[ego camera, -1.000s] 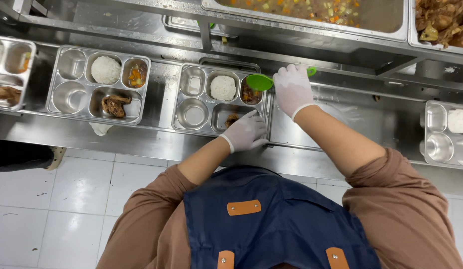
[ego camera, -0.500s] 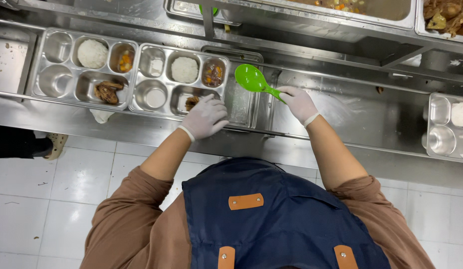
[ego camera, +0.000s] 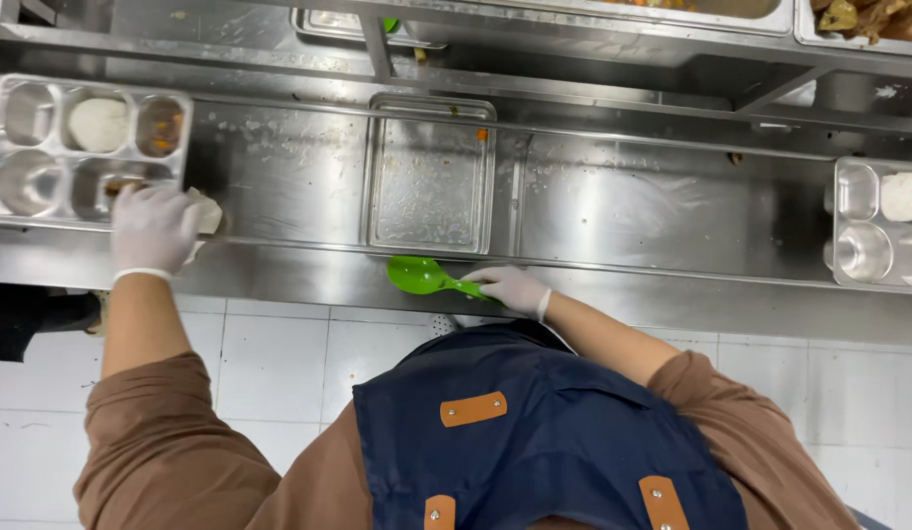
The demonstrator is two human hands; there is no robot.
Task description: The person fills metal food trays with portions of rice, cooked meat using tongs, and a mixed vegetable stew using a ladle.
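Ideally, the tray (ego camera: 83, 147), gripped at its near edge by the left hand (ego camera: 154, 228) far left of the counter's inset pan (ego camera: 431, 175), is slid level while the spoon (ego camera: 426, 278) is kept clamped in the right hand (ego camera: 515, 291).

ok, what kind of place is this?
Likely a canteen serving line: a long stainless counter, compartment meal trays with rice, food pans above, and gloved hands, the right hand holding a green ladle.

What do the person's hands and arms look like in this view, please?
Both the left hand and the right hand wear thin white disposable gloves that end at the wrist. The brown sleeves are loose and pushed up, leaving the forearms bare. A dark blue apron with tan patches covers the chest.
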